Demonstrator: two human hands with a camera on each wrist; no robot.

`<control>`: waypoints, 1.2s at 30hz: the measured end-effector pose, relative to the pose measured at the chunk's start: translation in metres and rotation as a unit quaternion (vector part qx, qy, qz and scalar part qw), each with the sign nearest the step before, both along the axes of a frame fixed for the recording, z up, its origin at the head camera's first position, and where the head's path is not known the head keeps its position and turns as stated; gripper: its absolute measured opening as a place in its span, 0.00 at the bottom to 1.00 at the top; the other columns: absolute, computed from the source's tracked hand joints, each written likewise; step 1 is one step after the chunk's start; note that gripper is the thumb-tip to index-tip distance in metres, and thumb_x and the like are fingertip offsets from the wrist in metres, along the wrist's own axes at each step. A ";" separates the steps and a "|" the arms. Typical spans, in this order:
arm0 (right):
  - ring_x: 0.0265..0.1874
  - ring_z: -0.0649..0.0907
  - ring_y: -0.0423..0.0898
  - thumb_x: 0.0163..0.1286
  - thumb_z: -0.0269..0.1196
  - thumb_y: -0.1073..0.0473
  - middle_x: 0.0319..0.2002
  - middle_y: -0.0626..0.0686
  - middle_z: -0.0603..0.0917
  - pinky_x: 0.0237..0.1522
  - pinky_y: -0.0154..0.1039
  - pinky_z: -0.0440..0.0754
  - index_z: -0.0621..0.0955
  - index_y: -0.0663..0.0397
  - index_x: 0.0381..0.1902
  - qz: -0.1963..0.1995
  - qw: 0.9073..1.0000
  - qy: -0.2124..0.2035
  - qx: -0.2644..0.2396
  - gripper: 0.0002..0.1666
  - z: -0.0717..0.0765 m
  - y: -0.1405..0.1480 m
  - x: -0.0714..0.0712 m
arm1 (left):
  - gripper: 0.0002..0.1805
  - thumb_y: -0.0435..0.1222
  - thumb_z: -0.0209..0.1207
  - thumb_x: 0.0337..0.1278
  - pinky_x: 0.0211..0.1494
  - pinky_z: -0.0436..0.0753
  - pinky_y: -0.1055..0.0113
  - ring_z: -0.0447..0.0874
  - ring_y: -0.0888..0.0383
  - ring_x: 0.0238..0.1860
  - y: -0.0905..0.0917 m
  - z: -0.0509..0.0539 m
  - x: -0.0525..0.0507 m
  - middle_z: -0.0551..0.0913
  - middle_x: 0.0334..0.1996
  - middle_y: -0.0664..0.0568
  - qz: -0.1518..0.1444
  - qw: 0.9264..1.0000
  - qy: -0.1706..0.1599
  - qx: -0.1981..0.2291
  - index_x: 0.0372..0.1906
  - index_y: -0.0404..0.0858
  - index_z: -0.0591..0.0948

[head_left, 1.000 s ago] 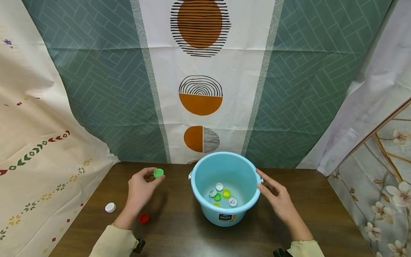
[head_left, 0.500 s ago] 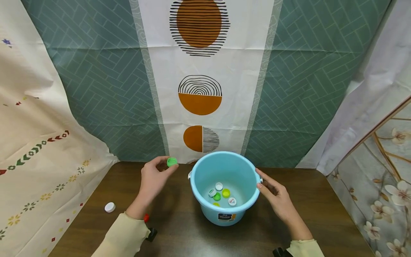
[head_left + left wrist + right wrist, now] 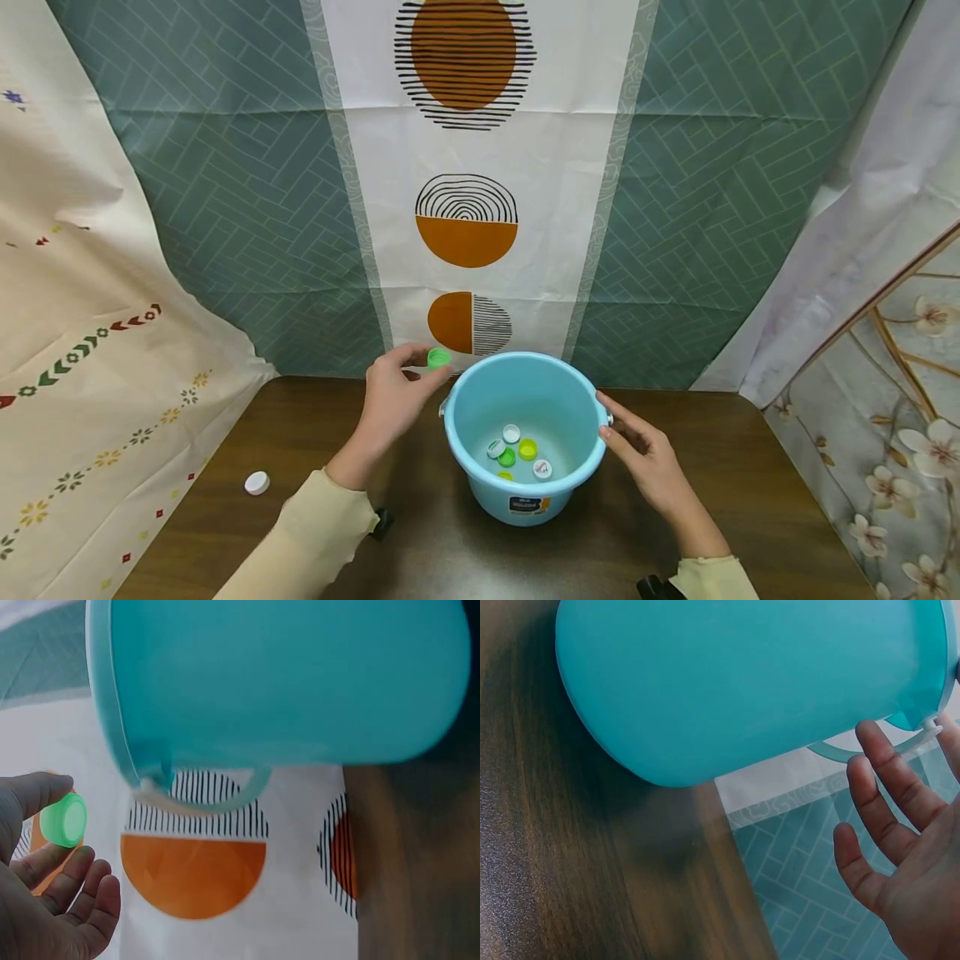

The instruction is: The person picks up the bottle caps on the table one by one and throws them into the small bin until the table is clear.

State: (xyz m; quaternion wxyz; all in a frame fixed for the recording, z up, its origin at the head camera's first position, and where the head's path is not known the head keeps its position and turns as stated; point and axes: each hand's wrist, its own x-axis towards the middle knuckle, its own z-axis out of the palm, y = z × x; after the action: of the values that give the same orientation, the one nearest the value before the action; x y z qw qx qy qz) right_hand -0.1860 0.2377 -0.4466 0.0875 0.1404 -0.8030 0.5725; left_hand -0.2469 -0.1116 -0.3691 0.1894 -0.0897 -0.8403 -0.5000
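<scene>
My left hand (image 3: 393,400) pinches a green bottle cap (image 3: 438,358) between thumb and fingers, just outside and above the left rim of a light blue bucket (image 3: 525,506). The left wrist view shows the same green cap (image 3: 66,820) held clear of the bucket wall (image 3: 285,682), other fingers loosely bent. On the opposite side, my right hand (image 3: 648,467) touches the bucket's right rim with thumb and index finger. In the right wrist view its other fingers (image 3: 900,780) spread beside the wall. Several caps lie on the bucket floor, among them a yellow cap (image 3: 527,449) and a white cap (image 3: 542,470).
A white cap (image 3: 257,482) lies on the dark wooden table (image 3: 720,492), left of the left arm. Patterned cloth (image 3: 240,208) hangs behind the table's back edge, with more cloth on both sides. The bucket's handle (image 3: 217,802) hangs down behind it.
My left hand has moved right and away from me, carrying the green cap to the bucket's left rim. The red cap on the table is now hidden by the left arm. My right hand stays put.
</scene>
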 end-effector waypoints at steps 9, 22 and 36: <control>0.46 0.83 0.47 0.70 0.56 0.56 0.54 0.51 0.80 0.45 0.32 0.80 0.67 0.36 0.67 0.000 1.000 0.008 0.008 0.29 -0.002 0.001 0.000 | 0.19 0.52 0.67 0.46 0.35 0.82 0.65 0.80 0.57 0.35 0.025 0.007 -0.003 0.82 0.37 0.59 -0.036 0.999 -0.004 0.002 0.44 0.50 0.82; 0.47 0.83 0.46 0.70 0.56 0.56 0.54 0.52 0.81 0.45 0.32 0.80 0.67 0.37 0.67 0.000 1.000 0.006 0.007 0.29 -0.002 0.001 0.001 | 0.20 0.46 0.68 0.47 0.39 0.81 0.66 0.80 0.60 0.41 0.055 0.015 -0.006 0.83 0.37 0.60 -0.078 0.997 0.012 -0.004 0.47 0.47 0.82; 0.45 0.83 0.45 0.69 0.56 0.57 0.50 0.53 0.82 0.45 0.34 0.81 0.66 0.38 0.68 -0.001 1.000 0.009 0.007 0.29 0.001 0.001 0.001 | 0.20 0.47 0.67 0.48 0.40 0.83 0.67 0.82 0.57 0.44 0.085 0.022 -0.012 0.83 0.41 0.60 -0.124 0.992 0.000 -0.036 0.48 0.46 0.82</control>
State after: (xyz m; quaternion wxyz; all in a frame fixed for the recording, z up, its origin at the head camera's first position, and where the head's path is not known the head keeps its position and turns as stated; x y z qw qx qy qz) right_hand -0.1850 0.2383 -0.4461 0.0941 0.1449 -0.8066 0.5653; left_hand -0.2588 -0.0270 -0.3468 0.1229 -0.2001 -0.8398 -0.4894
